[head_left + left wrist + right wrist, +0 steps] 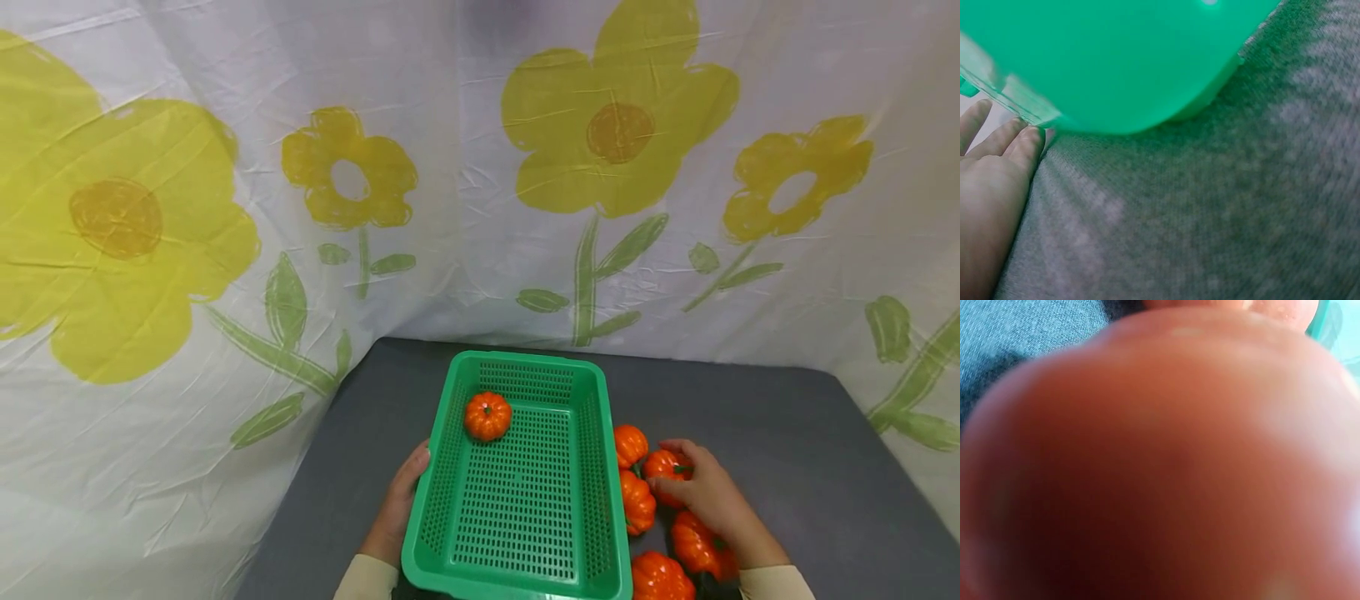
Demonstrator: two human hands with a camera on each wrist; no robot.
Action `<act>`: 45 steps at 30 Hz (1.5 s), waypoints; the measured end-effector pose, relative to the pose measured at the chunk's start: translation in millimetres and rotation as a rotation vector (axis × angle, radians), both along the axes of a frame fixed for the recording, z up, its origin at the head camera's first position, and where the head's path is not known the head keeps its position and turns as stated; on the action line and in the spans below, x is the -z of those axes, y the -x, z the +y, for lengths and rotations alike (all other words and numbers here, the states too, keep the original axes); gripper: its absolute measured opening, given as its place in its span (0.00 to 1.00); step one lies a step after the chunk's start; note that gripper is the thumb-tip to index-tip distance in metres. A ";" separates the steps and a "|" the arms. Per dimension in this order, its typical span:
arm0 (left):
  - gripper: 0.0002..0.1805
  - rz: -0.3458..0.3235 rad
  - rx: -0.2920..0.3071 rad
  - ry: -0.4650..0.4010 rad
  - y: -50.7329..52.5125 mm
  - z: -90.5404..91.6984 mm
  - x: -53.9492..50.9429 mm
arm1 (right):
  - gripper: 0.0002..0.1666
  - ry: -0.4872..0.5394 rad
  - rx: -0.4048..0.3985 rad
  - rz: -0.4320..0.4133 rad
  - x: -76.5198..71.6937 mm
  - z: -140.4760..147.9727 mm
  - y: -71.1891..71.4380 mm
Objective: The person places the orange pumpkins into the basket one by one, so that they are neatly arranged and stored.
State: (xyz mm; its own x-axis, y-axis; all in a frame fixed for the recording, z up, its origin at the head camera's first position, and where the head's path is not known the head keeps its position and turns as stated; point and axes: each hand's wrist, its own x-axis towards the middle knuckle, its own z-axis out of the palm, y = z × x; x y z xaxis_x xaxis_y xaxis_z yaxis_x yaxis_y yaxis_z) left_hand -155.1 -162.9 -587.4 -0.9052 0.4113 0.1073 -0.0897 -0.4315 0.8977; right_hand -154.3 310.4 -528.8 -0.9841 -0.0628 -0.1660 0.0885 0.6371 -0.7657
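Note:
A green plastic basket with slotted walls and floor stands in the middle of the head view. One small orange pumpkin lies inside, near its far left corner. My left hand is at the basket's left side, its fairly straight fingers touching the outer wall in the left wrist view. To the right of the basket, my right hand holds a small pumpkin between thumb and fingers. A blurred orange pumpkin surface fills most of the right wrist view and hides the fingers there.
More pumpkins lie along the basket's right side: one far, one beside the wall, one under the right wrist and one near the front. The dark tabletop meets a flower-printed cloth behind.

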 end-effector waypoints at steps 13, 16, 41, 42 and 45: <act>0.34 0.022 0.009 0.000 0.3 -0.8 1.1 | 0.45 -0.005 -0.022 -0.006 -0.2 -0.7 0.0; 0.34 0.031 0.008 0.001 0.0 -0.5 1.8 | 0.45 -0.009 -0.025 0.004 0.6 -0.7 -0.8; 0.33 0.045 0.001 -0.005 0.6 0.3 1.1 | 0.51 0.006 0.049 0.044 -17.0 8.7 -4.5; 0.33 0.046 0.000 -0.007 0.5 0.6 0.6 | 0.52 0.020 0.059 0.033 -18.7 9.0 -4.6; 0.33 0.045 -0.008 -0.002 0.1 1.1 -0.4 | 0.54 0.061 0.088 0.015 -23.2 9.4 -4.7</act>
State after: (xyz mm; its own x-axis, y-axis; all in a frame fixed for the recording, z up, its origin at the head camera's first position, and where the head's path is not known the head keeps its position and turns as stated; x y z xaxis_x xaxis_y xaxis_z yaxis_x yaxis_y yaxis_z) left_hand -155.2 -161.8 -587.0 -0.9026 0.4040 0.1489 -0.0457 -0.4336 0.8999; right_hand -149.6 319.8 -505.6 -0.9886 0.0143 -0.1496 0.1302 0.5792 -0.8047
